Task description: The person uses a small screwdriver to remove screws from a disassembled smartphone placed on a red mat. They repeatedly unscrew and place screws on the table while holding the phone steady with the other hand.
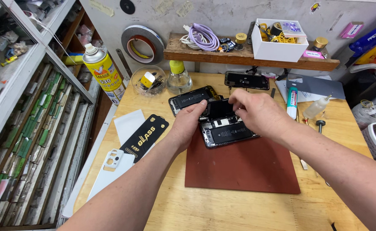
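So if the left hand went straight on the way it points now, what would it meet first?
Probably the second opened black phone lying just beyond the left hand, then the clear glass bottle; depth is unclear.

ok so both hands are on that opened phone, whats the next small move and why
Probably lower the lifted dark panel slowly toward the opened phone, keeping it low. The left hand and right hand both pinch it above the exposed insides, on the red mat. Whether a cable links the two parts cannot be seen, so a wide swing seems risky.
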